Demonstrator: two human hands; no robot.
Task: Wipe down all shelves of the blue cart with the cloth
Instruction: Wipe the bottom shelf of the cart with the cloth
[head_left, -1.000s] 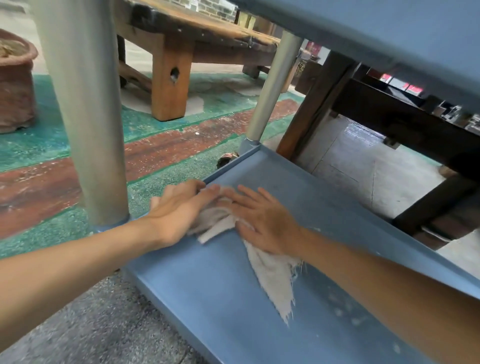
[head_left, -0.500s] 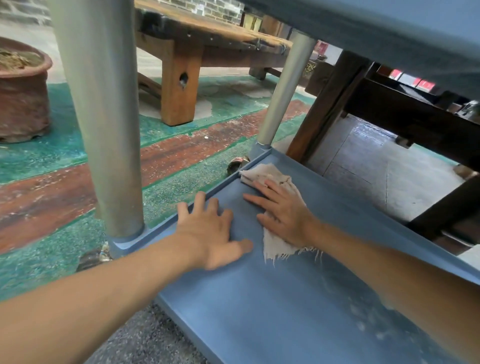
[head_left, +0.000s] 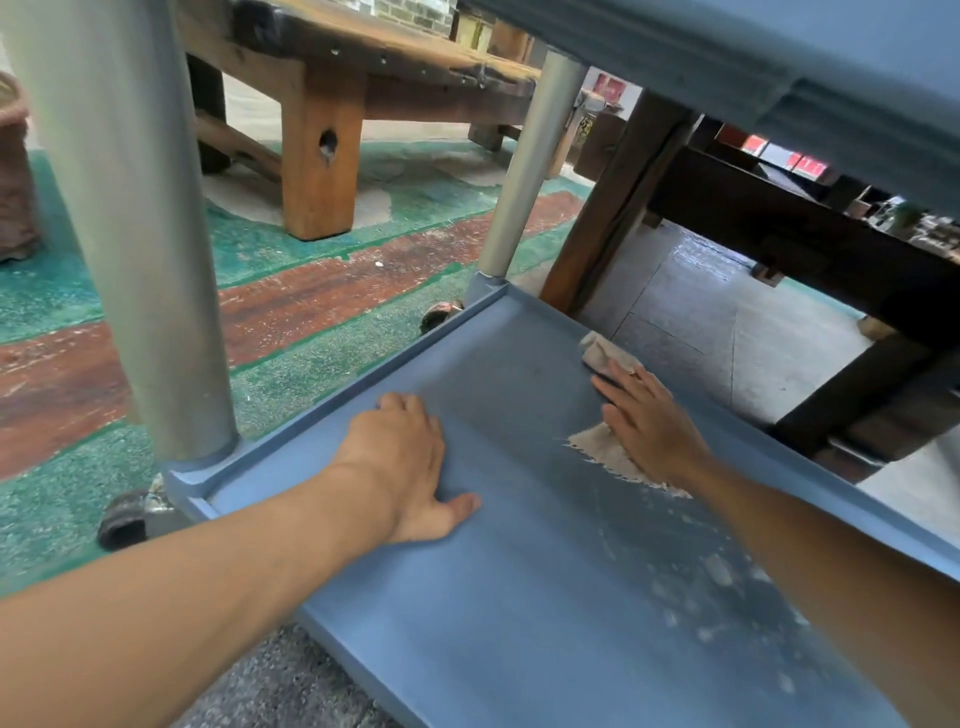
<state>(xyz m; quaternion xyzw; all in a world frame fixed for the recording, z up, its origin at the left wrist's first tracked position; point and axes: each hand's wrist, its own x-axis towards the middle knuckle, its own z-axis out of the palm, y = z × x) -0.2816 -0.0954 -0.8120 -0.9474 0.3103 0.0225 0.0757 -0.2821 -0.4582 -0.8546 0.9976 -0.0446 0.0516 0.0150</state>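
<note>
On the dusty blue plastic cart's bottom shelf (head_left: 519, 597), the right hand (head_left: 647, 421) presses flat, fingers straight, on the frayed beige cloth (head_left: 610, 457) near the far rim, while the left hand (head_left: 410, 462) rests spread beside it.

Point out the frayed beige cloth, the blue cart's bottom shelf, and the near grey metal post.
Frayed beige cloth (head_left: 608, 451): head view, frayed near end.
Blue cart's bottom shelf (head_left: 519, 597): head view, bare middle.
Near grey metal post (head_left: 140, 249): head view, mid-shaft.
</note>
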